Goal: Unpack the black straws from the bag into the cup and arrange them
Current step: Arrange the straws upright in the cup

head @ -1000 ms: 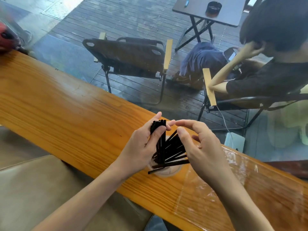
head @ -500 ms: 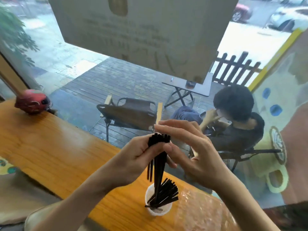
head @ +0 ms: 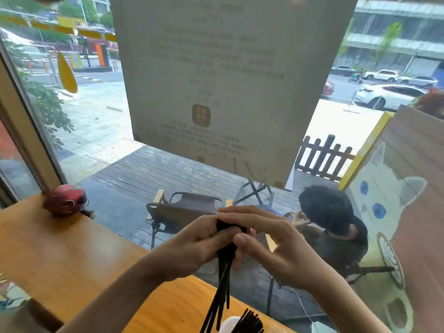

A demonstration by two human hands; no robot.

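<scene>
A bundle of black straws (head: 222, 282) hangs upright above the wooden counter. My left hand (head: 194, 246) grips its upper part from the left, and my right hand (head: 266, 243) holds the top ends from the right, thumb and fingers curled over them. The straws' lower ends fan out just over the white cup (head: 228, 324) at the bottom edge of the view. More black straws (head: 247, 324) lean inside that cup. The bag is out of sight.
The orange wooden counter (head: 72, 260) runs along a window. A small red helmet figure (head: 66, 203) sits at its far left. Behind the glass are a folding chair (head: 182, 210), a seated person (head: 334, 227) and a large paper sign (head: 216, 80).
My hands lifted the straw bundle higher off the cup and closed together over its top. The camera tilted up, so the cup dropped to the bottom edge.
</scene>
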